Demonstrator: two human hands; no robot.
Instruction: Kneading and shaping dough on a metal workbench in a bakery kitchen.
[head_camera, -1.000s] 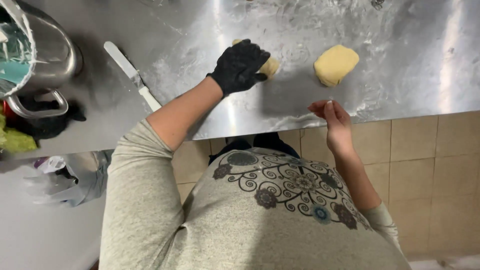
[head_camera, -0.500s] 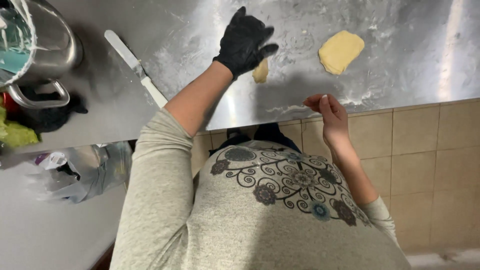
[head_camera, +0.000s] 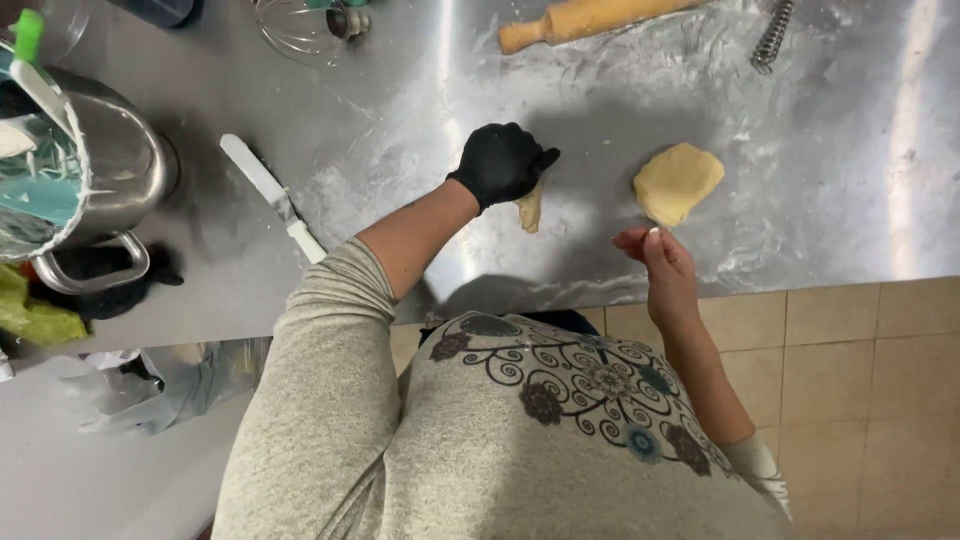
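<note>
Left hand: we wear a black glove on our left hand (head_camera: 502, 162); its fingers are curled over the top of a small dough piece (head_camera: 530, 208), pinching it against the steel worktop (head_camera: 820, 180).
Right hand: our bare right hand (head_camera: 662, 268) hangs at the worktop's front edge, holding nothing, the fingers loosely bent with thumb and forefinger close together.
Small dough piece: pale yellow, it shows only below the gloved fingers, on the floured patch of the worktop.
Flattened dough: a larger pale yellow dough slab (head_camera: 678, 183) lies flat on the worktop, just beyond our right hand and apart from the small piece.
Tools: a wooden rolling pin (head_camera: 590, 18) lies at the far edge; a white-handled spatula (head_camera: 272, 196) lies well to the left of our gloved hand.
Vessel: a metal mixing bowl (head_camera: 95, 175) stands at the far left.
</note>
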